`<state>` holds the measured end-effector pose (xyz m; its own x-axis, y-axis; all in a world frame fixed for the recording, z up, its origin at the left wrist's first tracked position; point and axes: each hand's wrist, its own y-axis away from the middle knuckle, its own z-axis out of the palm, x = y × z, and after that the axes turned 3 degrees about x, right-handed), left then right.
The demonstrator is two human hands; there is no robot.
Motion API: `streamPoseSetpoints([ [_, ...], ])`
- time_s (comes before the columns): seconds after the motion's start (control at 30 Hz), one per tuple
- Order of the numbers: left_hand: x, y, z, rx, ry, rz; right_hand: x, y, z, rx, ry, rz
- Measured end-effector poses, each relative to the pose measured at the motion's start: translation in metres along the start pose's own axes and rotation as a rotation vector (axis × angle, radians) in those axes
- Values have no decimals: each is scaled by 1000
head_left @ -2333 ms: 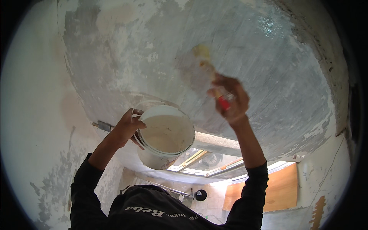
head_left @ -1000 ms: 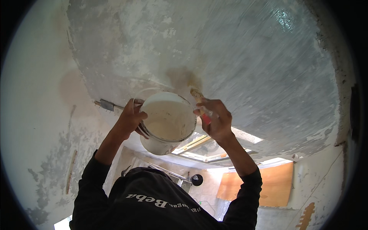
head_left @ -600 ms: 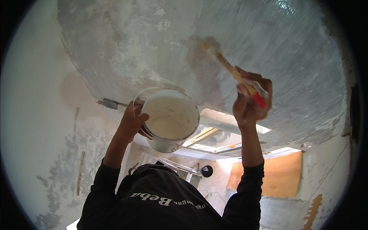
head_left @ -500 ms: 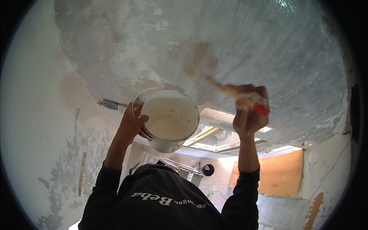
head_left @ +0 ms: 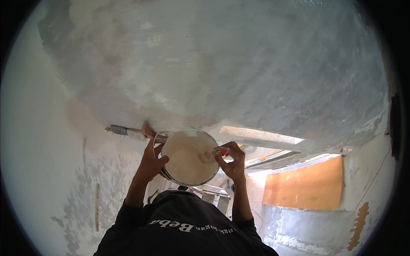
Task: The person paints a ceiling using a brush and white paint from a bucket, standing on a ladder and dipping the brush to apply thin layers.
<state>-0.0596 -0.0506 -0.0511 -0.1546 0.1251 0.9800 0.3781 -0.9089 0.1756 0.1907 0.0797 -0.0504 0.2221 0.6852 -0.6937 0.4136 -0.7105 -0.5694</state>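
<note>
My left hand [head_left: 152, 163] grips the left side of a round white bucket [head_left: 215, 170], its thumb lying over the rim. A pale, cream-coloured liquid [head_left: 183, 158] covers the inside of the bucket. At the right rim, my right hand [head_left: 231, 160] is closed round a paintbrush [head_left: 223, 152] with a red handle end. The brush's other end reaches into the bucket, and its bristles are hard to make out there.
A grey, patchily coated wall [head_left: 213, 68] spreads ahead. Left of it is a paler wall [head_left: 47, 162] with worn patches. Low by my left hand, a small grey box [head_left: 118, 130] sits on the wall. An orange board [head_left: 303, 183] stands at the lower right, near a window.
My right hand has come down and left from the grey wall to the bucket, bringing the paintbrush inside the rim. The bucket sits lower in view, still held by my left hand.
</note>
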Motion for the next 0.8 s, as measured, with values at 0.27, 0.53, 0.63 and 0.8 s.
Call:
streamPoseSetpoints([
  [0.27,-21,-12,23,-38,-16,-82,40,36,7,101,-122,196],
  [0.53,-36,-20,25,-89,-94,-115,62,49,-3,53,-185,320],
  [0.63,-43,-23,28,-114,-123,-108,73,66,3,78,-259,371],
  [0.8,-54,-26,37,-161,-163,-95,83,93,9,134,-370,485],
])
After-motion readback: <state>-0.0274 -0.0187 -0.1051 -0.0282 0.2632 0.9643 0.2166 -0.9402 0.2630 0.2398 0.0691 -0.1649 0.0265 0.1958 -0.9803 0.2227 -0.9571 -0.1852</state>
